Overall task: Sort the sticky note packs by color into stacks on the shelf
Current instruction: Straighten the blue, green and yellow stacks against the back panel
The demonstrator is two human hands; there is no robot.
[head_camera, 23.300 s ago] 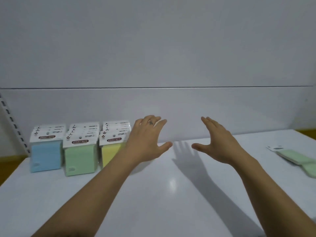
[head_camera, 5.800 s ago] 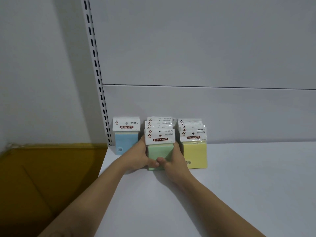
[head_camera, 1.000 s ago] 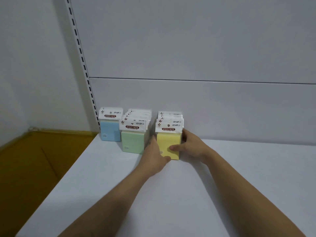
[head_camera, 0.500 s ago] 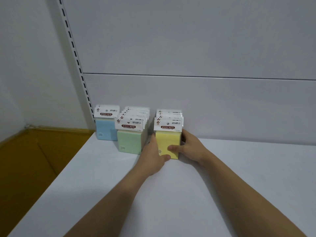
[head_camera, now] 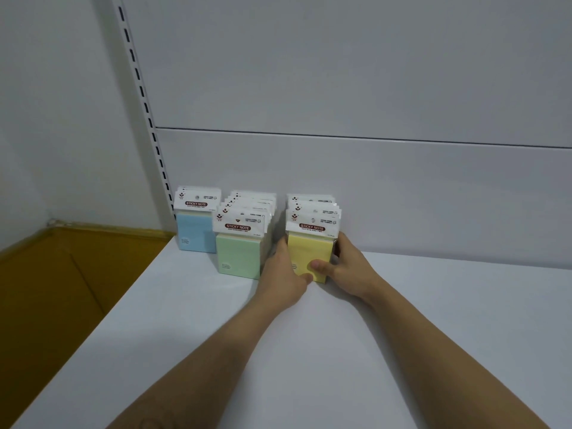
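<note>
Three rows of sticky note packs stand upright against the shelf's back panel: a blue row [head_camera: 195, 233] at the left, a green row [head_camera: 238, 255] in the middle and a yellow row [head_camera: 309, 249] at the right. My left hand [head_camera: 286, 274] grips the yellow row's left side, fingers hidden between it and the green row, thumb at the front bottom corner. My right hand [head_camera: 346, 270] grips the right side of the yellow row, its thumb pressed on the front pack's face. Each pack has a white header card reading "STICKY NOTE".
The white shelf board [head_camera: 309, 351] stretches toward me and off to the right. A slotted upright rail [head_camera: 145, 109] runs up the back at left. Beyond the shelf's left edge lies a yellow-brown floor [head_camera: 62, 289].
Both hands stay clamped on the yellow row. The rows sit slightly further left in view as my head turned a little; the yellow row's position on the shelf looks unchanged.
</note>
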